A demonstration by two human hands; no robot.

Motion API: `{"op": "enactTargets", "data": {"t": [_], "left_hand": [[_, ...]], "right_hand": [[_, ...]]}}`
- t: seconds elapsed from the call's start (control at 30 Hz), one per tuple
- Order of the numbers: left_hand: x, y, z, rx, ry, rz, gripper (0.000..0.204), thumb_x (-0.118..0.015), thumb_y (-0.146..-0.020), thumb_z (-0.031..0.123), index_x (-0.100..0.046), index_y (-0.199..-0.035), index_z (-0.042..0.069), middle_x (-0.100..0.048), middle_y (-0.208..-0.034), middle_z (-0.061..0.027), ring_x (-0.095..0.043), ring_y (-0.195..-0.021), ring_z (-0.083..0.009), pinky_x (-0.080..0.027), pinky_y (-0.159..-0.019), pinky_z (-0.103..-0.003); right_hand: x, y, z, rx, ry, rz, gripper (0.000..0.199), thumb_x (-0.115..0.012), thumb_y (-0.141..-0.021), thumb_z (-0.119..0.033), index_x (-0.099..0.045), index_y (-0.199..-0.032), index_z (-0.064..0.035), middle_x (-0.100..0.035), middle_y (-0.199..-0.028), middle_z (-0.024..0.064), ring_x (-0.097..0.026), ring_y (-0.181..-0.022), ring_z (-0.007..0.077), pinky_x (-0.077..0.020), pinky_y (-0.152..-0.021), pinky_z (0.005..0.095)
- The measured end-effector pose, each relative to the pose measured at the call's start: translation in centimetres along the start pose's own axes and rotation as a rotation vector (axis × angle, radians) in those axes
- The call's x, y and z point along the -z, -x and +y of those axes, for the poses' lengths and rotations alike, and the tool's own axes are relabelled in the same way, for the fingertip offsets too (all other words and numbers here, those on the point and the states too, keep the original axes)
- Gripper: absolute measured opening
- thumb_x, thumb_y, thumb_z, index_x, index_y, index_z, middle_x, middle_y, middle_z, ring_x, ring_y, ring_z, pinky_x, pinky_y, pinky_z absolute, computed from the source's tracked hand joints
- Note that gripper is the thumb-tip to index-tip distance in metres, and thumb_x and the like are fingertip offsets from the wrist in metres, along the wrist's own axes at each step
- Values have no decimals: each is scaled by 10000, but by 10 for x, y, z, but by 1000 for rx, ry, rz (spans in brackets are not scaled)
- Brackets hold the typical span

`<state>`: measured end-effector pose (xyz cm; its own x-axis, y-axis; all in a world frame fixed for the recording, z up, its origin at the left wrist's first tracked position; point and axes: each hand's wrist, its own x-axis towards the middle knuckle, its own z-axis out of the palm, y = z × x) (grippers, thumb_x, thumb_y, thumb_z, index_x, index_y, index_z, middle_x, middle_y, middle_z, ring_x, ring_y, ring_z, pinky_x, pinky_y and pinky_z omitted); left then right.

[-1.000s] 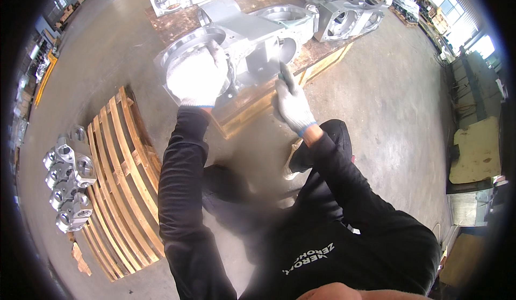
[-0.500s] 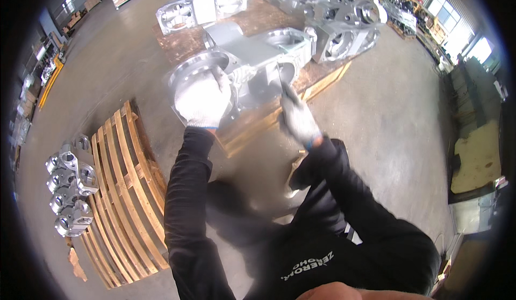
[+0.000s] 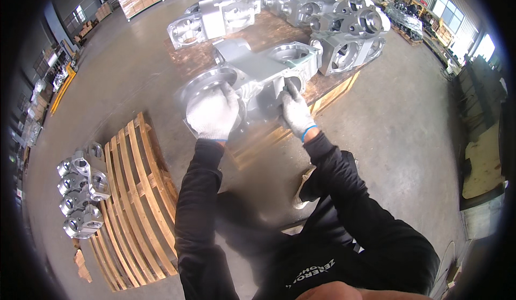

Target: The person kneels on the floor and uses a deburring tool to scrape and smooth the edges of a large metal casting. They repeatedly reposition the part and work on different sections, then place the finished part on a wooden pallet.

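The left hand (image 3: 213, 112), in a white knit glove, lies spread with fingers splayed over the round flanged opening at the near left end of a large grey metal casting (image 3: 252, 77), pressing flat on it rather than closing around anything. Just to its right, the right hand (image 3: 295, 112), gloved the same with a blue cuff band, is curled around the near edge of the casting beside a second round bore, its fingers gripping the rim there. The casting stretches away from both hands, its far end carrying a flat raised block, and it rests on a brown wooden pallet (image 3: 333, 85) that sits on the concrete floor (image 3: 408, 139). Beyond the casting, farther from the hands, more castings of the same kind (image 3: 344, 26) stand crowded on the same pallet, their circular openings facing different ways. Down and to the left of the left hand, an empty slatted pallet (image 3: 134, 203) lies on the floor, and just past its left side a cluster of smaller metal housings (image 3: 80, 192) sits in a row. Both black sleeves reach up from the lower edge.
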<state>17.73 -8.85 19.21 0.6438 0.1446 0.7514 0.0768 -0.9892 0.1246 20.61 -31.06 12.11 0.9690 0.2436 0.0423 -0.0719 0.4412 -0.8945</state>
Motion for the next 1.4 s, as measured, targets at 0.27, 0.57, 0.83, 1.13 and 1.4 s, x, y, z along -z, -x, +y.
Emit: {"op": "enactTargets", "data": {"t": [0.27, 0.57, 0.83, 1.13, 1.4], "left_hand": [[0, -1, -1, -86, 83, 178, 405, -509, -1027, 349, -800, -893, 102, -758, -804, -129, -719, -723, -326, -573, -806, -465], [8, -3, 0, -86, 33, 91, 382, -529, -1016, 332, -818, -867, 132, -759, -776, -106, -715, -683, -312, -579, -803, -439], [6, -3, -1, -115, -6, 112, 364, -526, -1011, 331, -827, -915, 150, -765, -806, -106, -729, -742, -314, -577, -808, -443], [2, -4, -3, -130, -22, 171, 408, -502, -1025, 343, -830, -895, 138, -770, -798, -108, -733, -731, -307, -579, -811, -440], [4, -3, 0, -100, -59, 96, 410, -512, -1018, 333, -827, -860, 122, -769, -789, -110, -731, -712, -324, -582, -811, -435]], "right_hand": [[11, 8, 20, 132, 99, 37, 614, -464, -1081, -186, -268, -1656, -102, -560, -1117, 161, -553, -880, 230, -480, -756, 347], [-58, 77, 62, 77, 851, 201, 771, -493, -1073, -255, -49, -1699, -177, -672, -1159, 401, -703, -1029, 527, -570, -898, 562], [-83, 61, 69, 53, 835, 424, 705, -443, -1099, -339, -102, -1687, -152, -702, -961, 375, -714, -894, 531, -550, -827, 602], [-68, 63, 78, 22, 781, 384, 688, -464, -1101, -364, -147, -1692, -207, -705, -1095, 372, -697, -1044, 534, -536, -961, 572], [-31, 21, 55, 247, 777, 239, 643, -450, -1075, -115, -195, -1636, 68, -357, -1626, 290, -391, -1501, 371, -368, -1211, 372]]}}
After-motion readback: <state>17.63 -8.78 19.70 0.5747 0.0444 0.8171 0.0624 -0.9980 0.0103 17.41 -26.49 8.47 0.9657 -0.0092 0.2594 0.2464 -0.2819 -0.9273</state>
